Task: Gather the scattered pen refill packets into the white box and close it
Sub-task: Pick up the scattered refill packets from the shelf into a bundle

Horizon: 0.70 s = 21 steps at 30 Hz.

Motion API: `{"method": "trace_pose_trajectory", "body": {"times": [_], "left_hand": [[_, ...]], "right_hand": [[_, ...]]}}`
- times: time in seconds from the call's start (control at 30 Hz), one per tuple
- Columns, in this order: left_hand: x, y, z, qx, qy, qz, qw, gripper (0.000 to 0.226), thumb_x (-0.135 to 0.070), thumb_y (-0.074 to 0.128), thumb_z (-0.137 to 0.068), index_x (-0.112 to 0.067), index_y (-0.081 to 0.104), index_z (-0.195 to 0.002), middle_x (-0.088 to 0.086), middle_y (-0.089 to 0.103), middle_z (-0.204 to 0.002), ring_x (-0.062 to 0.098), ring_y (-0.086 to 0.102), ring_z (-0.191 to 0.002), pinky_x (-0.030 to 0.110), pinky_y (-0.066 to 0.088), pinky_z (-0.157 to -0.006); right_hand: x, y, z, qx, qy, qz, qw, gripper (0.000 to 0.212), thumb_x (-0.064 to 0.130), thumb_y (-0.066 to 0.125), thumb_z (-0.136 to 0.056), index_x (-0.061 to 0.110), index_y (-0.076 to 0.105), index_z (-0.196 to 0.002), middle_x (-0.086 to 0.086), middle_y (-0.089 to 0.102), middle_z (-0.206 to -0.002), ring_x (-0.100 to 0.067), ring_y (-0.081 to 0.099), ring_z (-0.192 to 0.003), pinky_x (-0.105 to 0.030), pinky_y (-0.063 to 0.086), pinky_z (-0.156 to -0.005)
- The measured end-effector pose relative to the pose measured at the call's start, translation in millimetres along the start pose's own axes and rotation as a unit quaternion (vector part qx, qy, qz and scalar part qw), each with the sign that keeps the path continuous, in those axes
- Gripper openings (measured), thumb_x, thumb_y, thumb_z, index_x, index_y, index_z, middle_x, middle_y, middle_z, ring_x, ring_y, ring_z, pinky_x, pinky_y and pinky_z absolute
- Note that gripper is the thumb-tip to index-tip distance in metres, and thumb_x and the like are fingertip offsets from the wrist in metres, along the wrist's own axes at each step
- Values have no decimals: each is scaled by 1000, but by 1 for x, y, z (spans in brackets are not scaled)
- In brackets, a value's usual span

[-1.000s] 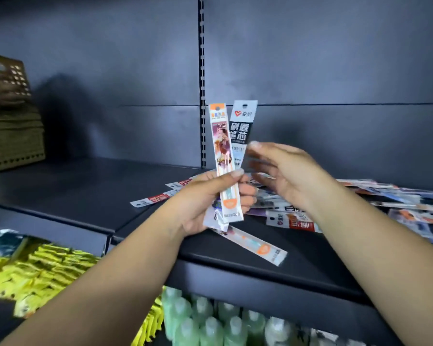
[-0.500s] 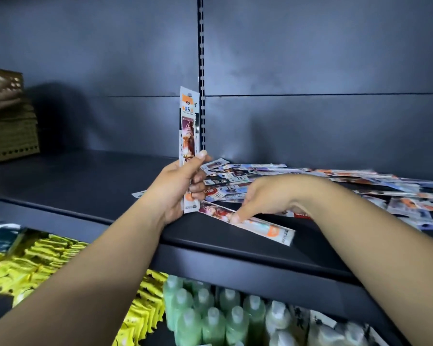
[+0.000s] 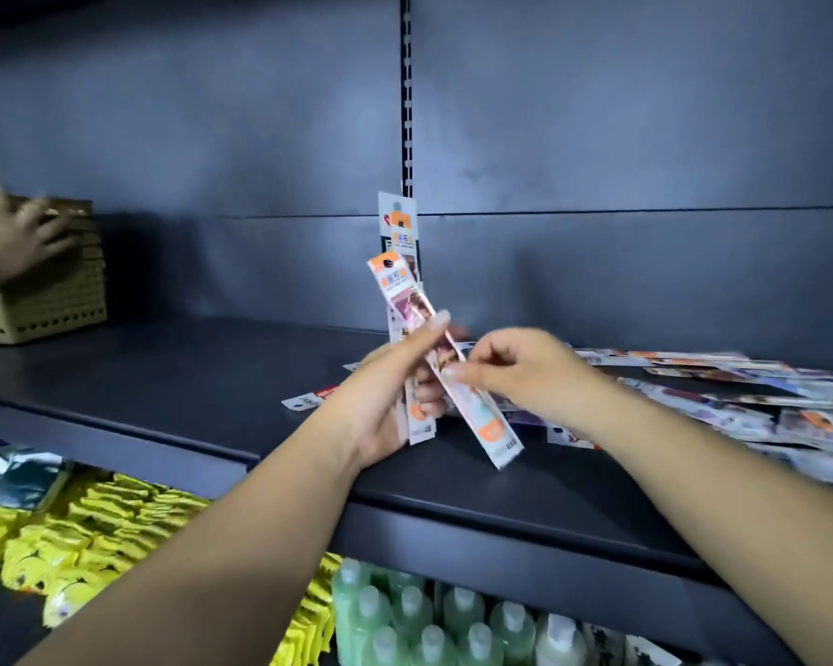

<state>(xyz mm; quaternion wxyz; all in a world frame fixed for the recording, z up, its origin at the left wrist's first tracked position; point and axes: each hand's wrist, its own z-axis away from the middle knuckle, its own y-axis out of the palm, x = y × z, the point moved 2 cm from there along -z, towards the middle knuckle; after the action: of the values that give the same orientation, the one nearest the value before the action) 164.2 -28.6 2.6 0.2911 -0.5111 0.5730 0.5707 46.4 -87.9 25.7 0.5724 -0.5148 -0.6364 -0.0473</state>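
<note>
From the head camera, gathering is in hand: the left hand (image 3: pixel 385 401) grasps a small upright bunch of packets (image 3: pixel 401 242), at least two, while the right hand (image 3: pixel 520 372) pinches one tilted packet (image 3: pixel 458 372) against it. Many more lie scattered on the dark shelf (image 3: pixel 164 377) to the right, too blurred to count. No white box shows; next, I judge, this packet wants squaring into the bunch.

Bare shelf (image 3: pixel 174 377) leftward; packet pile (image 3: pixel 741 401) crowding right.
</note>
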Motion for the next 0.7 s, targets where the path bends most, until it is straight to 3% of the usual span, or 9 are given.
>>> {"method": "trace_pose_trajectory", "body": {"times": [0.1, 0.17, 0.27, 0.33, 0.4, 0.5, 0.57, 0.63, 0.7], "left_hand": [[-2, -4, 1, -38, 11, -5, 999, 16, -28, 63, -77, -14, 65, -69, 5, 56, -54, 8, 37, -29, 12, 31, -35], [-8, -11, -1, -81, 22, 0, 996, 27, -34, 56, -85, -16, 58, -64, 0, 51, -42, 10, 39, -28, 14, 35, -37], [-24, -17, -9, -127, 65, -29, 989, 35, -40, 57, -84, -19, 54, -57, -4, 51, -46, 10, 47, -37, 16, 40, -41], [-33, -11, -14, -107, 85, -25, 990, 34, -39, 56, -85, -16, 51, -61, -3, 57, -49, 11, 55, -44, 20, 48, -49], [-33, -2, -17, -70, 85, -4, 994, 31, -36, 55, -87, -14, 49, -66, -2, 52, -46, 12, 51, -41, 24, 53, -54], [-25, 2, -20, -57, 94, -35, 993, 25, -29, 56, -87, -14, 46, -70, -5, 38, -41, 9, 36, -38, 21, 43, -47], [-21, -4, -21, -61, 104, -97, 988, 22, -26, 57, -87, -16, 46, -70, -8, 34, -43, 9, 32, -44, 20, 34, -47], [-16, -10, -21, -48, 97, -146, 983, 18, -24, 56, -87, -18, 48, -72, -10, 35, -44, 9, 31, -48, 20, 30, -50], [-9, -13, -20, -26, 76, -173, 982, 17, -24, 55, -88, -18, 50, -72, -10, 37, -43, 9, 32, -47, 19, 31, -49]], "right_hand": [[-3, 10, -1, 81, -24, 18, 996, 18, 30, 68, -76, 21, 58, -64, 12, 56, -58, -1, 46, -54, -14, 37, -57], [-4, 10, -2, 124, -16, 24, 992, 6, 23, 66, -79, 22, 63, -74, 6, 61, -68, -1, 51, -56, -11, 40, -57], [-9, 16, -3, 147, -2, 64, 987, 9, 15, 61, -84, 10, 68, -83, 6, 59, -62, -1, 47, -49, -9, 39, -47], [-11, 20, -6, 131, -3, 83, 988, 19, 20, 61, -84, 2, 70, -86, 8, 60, -58, 0, 48, -45, -8, 39, -47], [-11, 23, -8, 122, -7, 104, 987, 21, 28, 64, -81, 9, 72, -79, 11, 60, -57, 2, 48, -45, -8, 40, -51], [-10, 14, -5, 141, 2, 146, 979, 21, 39, 65, -77, 22, 70, -65, 9, 62, -58, 1, 50, -53, -18, 44, -64], [-10, -5, -5, 111, 3, 185, 977, 23, 44, 67, -74, 26, 68, -60, 8, 62, -60, -3, 50, -57, -22, 41, -64], [-14, -26, -11, 73, 19, 195, 978, 18, 45, 68, -71, 28, 68, -64, 11, 64, -69, -4, 51, -64, -22, 39, -64], [-23, -35, -16, 86, 51, 206, 973, 18, 46, 68, -70, 29, 69, -77, 16, 66, -83, -5, 58, -82, -22, 43, -75]]}}
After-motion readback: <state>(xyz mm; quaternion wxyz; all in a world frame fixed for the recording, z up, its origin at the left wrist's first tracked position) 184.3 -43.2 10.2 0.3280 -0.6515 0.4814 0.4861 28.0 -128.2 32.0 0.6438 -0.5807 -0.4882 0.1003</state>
